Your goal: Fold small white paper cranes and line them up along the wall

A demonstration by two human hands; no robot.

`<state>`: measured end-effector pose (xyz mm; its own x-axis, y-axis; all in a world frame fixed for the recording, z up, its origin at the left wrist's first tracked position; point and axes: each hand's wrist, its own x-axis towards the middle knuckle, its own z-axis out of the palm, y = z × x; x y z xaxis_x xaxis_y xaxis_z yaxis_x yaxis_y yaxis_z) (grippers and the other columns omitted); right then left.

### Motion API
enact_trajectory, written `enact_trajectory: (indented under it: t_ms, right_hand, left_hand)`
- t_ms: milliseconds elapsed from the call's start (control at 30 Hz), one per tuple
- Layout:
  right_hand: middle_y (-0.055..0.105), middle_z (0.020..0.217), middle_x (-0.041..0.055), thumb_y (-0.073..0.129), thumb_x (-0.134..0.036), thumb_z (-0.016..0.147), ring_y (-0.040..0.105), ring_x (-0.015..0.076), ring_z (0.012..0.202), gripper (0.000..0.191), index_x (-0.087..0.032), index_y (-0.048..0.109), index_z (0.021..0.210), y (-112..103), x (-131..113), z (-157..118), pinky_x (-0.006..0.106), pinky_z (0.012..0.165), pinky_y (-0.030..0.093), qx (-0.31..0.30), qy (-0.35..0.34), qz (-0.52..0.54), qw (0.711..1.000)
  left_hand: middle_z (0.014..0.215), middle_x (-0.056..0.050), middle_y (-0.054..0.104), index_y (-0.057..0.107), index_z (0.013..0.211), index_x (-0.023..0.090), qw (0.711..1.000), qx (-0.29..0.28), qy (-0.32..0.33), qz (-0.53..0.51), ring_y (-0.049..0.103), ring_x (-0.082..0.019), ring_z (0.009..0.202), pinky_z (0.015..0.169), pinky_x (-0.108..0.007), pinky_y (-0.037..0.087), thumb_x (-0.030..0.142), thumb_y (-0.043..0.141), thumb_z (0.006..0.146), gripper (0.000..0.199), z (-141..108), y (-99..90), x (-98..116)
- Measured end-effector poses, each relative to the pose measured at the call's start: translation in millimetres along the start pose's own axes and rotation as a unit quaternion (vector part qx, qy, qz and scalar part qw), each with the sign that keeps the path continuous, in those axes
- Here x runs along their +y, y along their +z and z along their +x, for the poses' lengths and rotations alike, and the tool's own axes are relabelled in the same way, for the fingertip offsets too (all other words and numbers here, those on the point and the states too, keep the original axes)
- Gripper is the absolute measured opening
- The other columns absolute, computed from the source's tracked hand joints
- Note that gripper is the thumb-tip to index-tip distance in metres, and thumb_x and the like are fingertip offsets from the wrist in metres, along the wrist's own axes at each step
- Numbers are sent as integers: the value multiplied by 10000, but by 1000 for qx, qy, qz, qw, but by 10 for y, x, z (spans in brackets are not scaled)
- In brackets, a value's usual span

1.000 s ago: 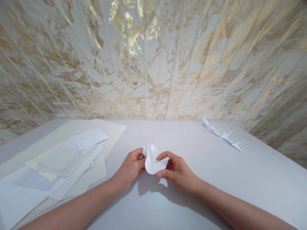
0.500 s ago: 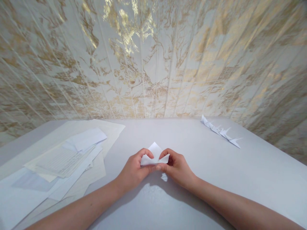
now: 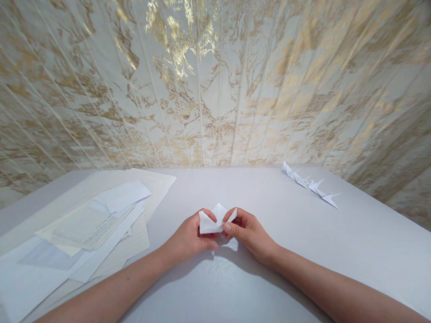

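A small folded piece of white paper [image 3: 210, 225] is held up between my two hands, just above the table. It has a pointed flap at the back and raised sides at left and right. My left hand [image 3: 193, 235] grips its left part, with fingers behind the paper and the thumb low, near its bottom edge. On the other side my right hand [image 3: 248, 231] pinches the right part between thumb and fingers. The fingertips behind the paper are partly hidden.
Loose sheets and printed papers [image 3: 84, 224] lie overlapped on the left of the white table [image 3: 269, 278]. Several folded white paper figures [image 3: 311, 185] stand in a row at the back right. A gold-patterned curtain [image 3: 215, 89] hangs behind the table.
My left thumb has moved down off the front of the paper. The paper's left side now stands taller and its front face shows more. My right hand still pinches the right part.
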<state>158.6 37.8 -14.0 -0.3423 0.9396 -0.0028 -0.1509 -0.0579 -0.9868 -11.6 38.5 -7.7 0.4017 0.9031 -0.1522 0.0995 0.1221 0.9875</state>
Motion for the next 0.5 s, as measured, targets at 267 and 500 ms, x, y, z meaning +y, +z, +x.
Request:
enact_trajectory:
  t_ms: [267,500]
  right_hand:
    - [572,704,-20,770,-457,529,486,107,620,477,-177,498,803,12,28,-6,247,578,348,-63,-27,55,996]
    - [514,674,-23,728,-510,561,426,103,586,476,-172,510,816,-8,89,-31,228,521,340,-67,-94,-146,983]
  left_hand:
    - [649,50,546,491,743,164,993,97,59,37,506,-114,620,595,-224,391,227,702,557,289,-6,13,69]
    - [708,23,588,498,757,165,995,67,74,-12,552,-143,681,640,-246,435,191,675,588,246,-2,51,10]
